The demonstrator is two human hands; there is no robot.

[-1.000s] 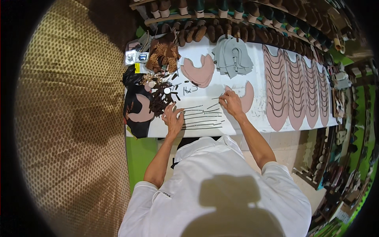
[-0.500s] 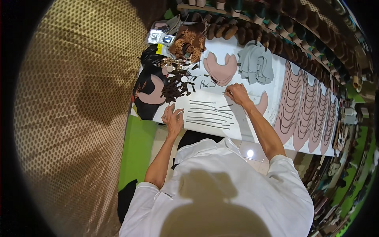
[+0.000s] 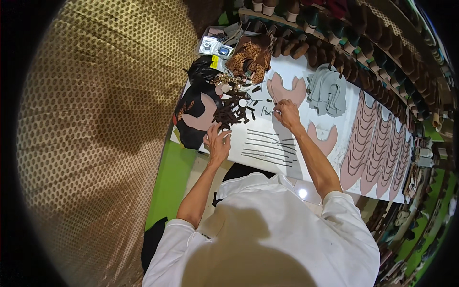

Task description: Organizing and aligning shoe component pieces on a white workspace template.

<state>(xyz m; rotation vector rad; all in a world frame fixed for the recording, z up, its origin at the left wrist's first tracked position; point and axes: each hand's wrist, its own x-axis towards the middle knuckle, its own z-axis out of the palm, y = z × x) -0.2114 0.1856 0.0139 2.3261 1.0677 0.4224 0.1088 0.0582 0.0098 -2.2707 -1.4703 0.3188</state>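
Observation:
My right hand point(image 3: 288, 115) reaches over the white table at the lower end of a stack of pink U-shaped cut pieces point(image 3: 290, 91). Its fingers are drawn together; anything between them is too small to make out. Below that forearm lies another pink U-shaped piece point(image 3: 326, 139), partly covered by the arm. My left hand point(image 3: 218, 145) hovers by the table's near left edge with its fingers apart and holds nothing visible. Just above it lies a heap of short dark brown strips point(image 3: 233, 109). Between my hands, several thin dark strips point(image 3: 267, 139) lie in rows.
Grey cut pieces point(image 3: 328, 91) lie beyond the pink stack. Overlapping pink pieces with dark curved edges point(image 3: 370, 148) fill the table's right side. Leopard-print material point(image 3: 251, 60) and a black bag point(image 3: 191, 115) occupy the left. Shoes point(image 3: 306, 48) line the far edge; a perforated screen point(image 3: 95, 143) rises at left.
My right hand has moved up to the lower end of the pink stack, baring more of the single pink piece. The whole view has shifted, so the table appears farther right. My left hand stays spread.

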